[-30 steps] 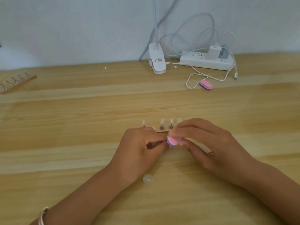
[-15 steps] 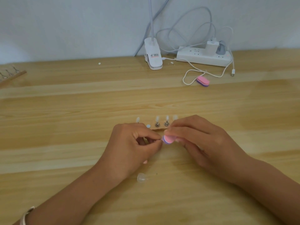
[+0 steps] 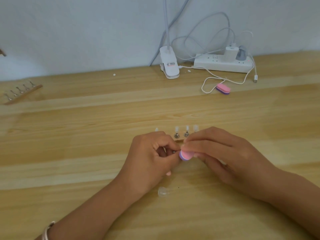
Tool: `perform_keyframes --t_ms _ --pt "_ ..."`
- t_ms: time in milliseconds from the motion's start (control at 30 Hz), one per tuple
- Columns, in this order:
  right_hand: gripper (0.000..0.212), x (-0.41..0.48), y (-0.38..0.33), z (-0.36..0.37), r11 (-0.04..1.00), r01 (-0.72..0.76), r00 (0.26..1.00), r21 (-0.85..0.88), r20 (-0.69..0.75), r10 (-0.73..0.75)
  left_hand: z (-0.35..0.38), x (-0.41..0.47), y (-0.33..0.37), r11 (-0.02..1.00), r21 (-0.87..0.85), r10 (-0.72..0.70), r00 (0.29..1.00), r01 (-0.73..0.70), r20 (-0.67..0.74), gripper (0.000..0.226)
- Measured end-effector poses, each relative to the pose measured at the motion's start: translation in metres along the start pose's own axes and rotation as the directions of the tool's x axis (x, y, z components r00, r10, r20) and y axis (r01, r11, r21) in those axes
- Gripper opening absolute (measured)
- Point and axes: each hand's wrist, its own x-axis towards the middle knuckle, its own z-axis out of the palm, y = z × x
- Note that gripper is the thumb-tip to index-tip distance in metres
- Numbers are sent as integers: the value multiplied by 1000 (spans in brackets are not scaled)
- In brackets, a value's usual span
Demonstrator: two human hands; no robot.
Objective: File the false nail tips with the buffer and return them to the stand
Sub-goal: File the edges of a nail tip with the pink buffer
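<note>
1. The left hand point(image 3: 152, 158) pinches a small metal holder pin point(image 3: 173, 152) between thumb and forefinger, with the other fingers folded under. The fingers and the buffer cover the end of the pin, so I cannot tell whether a nail tip sits on it.
2. The right hand point(image 3: 223, 156) pinches a pink and purple oval foam buffer point(image 3: 186, 155) between the thumb and fingers pressed together. The end of the buffer touches the left fingertips.
3. Just behind both hands stands a narrow wooden stand point(image 3: 179, 140), mostly hidden by them. 4 clear false nail tips point(image 3: 176, 129) rise upright above the knuckles, with a gap after the leftmost 1.
4. A loose clear nail tip point(image 3: 163, 192) lies flat on the light wooden table point(image 3: 86, 153), in front of the hands and beside the left wrist.
5. At the far left edge, well apart, lies a second wooden stand point(image 3: 22, 94) with 5 metal pins.
6. Near the wall, a second pink and purple buffer point(image 3: 223, 89) lies against a loop of white cable point(image 3: 204, 85).
7. Behind it are a white power strip point(image 3: 216, 64) with 2 plugs and a white lamp clamp point(image 3: 169, 65).
8. A silver bracelet point(image 3: 47, 230) circles the left wrist.
</note>
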Motion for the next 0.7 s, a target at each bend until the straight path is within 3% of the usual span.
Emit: perform_keyframes --t_ms 700 --pt "25 2 5 -5 998 -63 997 -6 -43 63 -1 1 -4 998 -61 -14 1000 15 17 15"
